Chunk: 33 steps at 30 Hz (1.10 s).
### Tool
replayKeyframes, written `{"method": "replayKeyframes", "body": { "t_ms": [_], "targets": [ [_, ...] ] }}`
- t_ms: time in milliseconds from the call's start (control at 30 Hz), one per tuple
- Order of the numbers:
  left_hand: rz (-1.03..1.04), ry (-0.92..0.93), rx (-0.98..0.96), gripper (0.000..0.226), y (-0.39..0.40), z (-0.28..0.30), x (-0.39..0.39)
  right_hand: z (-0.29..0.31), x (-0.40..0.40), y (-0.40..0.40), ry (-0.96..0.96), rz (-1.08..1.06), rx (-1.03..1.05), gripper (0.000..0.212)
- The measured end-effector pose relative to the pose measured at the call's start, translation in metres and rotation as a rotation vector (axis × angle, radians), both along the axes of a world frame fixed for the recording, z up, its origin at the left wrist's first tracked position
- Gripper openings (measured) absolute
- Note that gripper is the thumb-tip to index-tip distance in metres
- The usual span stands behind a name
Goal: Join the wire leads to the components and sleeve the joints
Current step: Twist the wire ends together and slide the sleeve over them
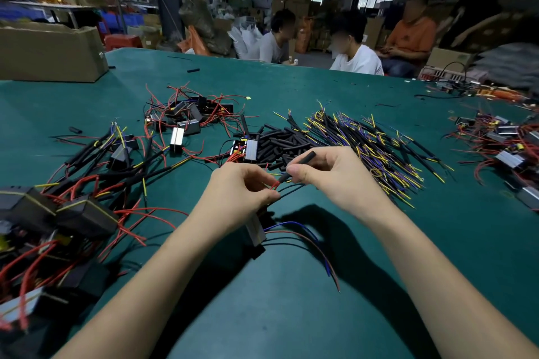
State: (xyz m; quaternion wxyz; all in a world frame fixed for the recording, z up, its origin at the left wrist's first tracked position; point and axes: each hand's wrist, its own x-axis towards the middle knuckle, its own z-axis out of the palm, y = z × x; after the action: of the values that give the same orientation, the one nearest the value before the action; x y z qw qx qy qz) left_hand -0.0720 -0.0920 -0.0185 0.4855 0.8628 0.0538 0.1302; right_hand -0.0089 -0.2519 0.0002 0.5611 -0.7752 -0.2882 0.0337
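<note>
My left hand (242,186) pinches the red wire leads (274,184) of a small silver-and-black component (256,232) that hangs below the hand. Blue, red and black leads trail from it to the right over the green table (291,315). My right hand (323,173) pinches a black sleeve tube (303,161), whose lower end meets the red lead tips. Behind the hands lies a pile of black sleeves (277,143), and to its right a heap of black leads with yellow and blue ends (364,140).
Finished and loose components with red wires lie at the left (73,213), at the centre back (186,118) and at the right edge (501,143). A cardboard box (49,52) stands at the back left. Several people sit beyond the table's far edge.
</note>
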Motion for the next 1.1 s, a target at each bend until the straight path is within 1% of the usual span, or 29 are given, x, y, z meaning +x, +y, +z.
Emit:
{"method": "replayKeyframes", "body": {
  "t_ms": [167, 300, 433, 533, 600, 733, 833, 967, 1100],
  "targets": [
    [-0.009, 0.013, -0.089, 0.023, 0.001, 0.001, 0.0, -0.003, -0.001, 0.005, 0.01, 0.031, -0.085, 0.013],
    [-0.036, 0.031, -0.094, 0.022, 0.003, 0.002, 0.0, -0.003, -0.002, 0.003, -0.028, -0.003, -0.083, 0.012],
    [-0.058, 0.033, 0.087, 0.011, 0.004, 0.004, -0.001, -0.004, -0.002, 0.003, -0.083, -0.051, -0.103, 0.015],
    [-0.076, 0.024, 0.179, 0.011, 0.003, 0.005, -0.003, -0.006, -0.002, 0.004, -0.101, -0.087, -0.096, 0.016],
    [-0.078, 0.014, 0.211, 0.013, 0.003, 0.006, -0.004, -0.006, -0.002, 0.005, -0.11, -0.115, -0.054, 0.014],
    [-0.075, -0.05, 0.186, 0.008, 0.004, 0.009, -0.004, -0.004, -0.001, 0.005, -0.124, -0.141, 0.055, 0.015],
    [-0.058, -0.113, 0.137, 0.007, 0.005, 0.01, -0.003, -0.001, -0.001, 0.002, -0.09, -0.114, 0.084, 0.013],
    [-0.003, -0.129, 0.1, 0.005, 0.003, 0.005, -0.002, 0.002, -0.002, -0.003, -0.032, -0.04, 0.004, 0.004],
    [-0.008, -0.122, 0.05, 0.021, 0.001, 0.0, -0.001, 0.002, -0.004, -0.003, -0.05, -0.033, -0.094, 0.006]
  ]
}}
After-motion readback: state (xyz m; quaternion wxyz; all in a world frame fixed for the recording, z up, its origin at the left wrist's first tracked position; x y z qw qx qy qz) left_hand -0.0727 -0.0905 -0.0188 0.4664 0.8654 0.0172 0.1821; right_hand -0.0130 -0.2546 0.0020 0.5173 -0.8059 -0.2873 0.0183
